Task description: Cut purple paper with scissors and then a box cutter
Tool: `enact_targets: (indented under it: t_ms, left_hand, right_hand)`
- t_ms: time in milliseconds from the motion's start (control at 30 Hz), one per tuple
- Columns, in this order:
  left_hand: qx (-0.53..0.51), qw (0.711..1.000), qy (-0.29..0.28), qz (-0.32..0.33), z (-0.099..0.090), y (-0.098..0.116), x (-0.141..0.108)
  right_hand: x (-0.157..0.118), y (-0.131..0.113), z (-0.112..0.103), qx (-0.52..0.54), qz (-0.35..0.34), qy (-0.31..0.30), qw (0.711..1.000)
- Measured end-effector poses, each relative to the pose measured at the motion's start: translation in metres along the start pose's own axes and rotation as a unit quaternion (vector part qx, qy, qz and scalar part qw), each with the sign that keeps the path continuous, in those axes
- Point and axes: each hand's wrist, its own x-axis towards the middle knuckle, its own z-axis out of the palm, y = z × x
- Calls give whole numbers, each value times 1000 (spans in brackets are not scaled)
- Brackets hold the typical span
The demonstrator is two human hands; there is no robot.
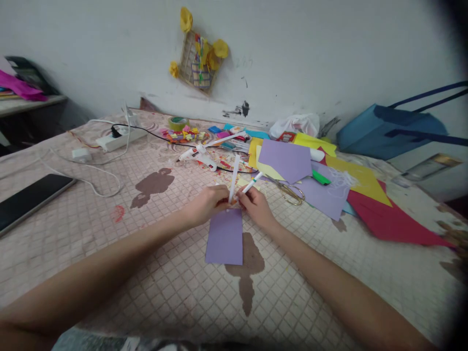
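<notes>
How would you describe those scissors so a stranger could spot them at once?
Find the heap of coloured paper on the right. Just beyond the person's right hand, scissors lie beside a lilac sheet; their gold-coloured finger loops set them apart from the paper.

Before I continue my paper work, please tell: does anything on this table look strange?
Yes. Two large brown stains mark the checked table cover, one beside the purple paper. They look like spills or burns, not part of the pattern.

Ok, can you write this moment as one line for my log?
left hand: holds white strip | right hand: holds white stick | below hands: purple card
</notes>
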Motion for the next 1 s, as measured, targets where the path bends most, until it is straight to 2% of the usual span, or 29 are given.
enact_targets:
  t_ms: [1000]
  left_hand:
    - [1, 1000, 13, 21, 4, -3, -1]
  right_hand:
    - [10, -2, 0, -39, -34, -108, 993]
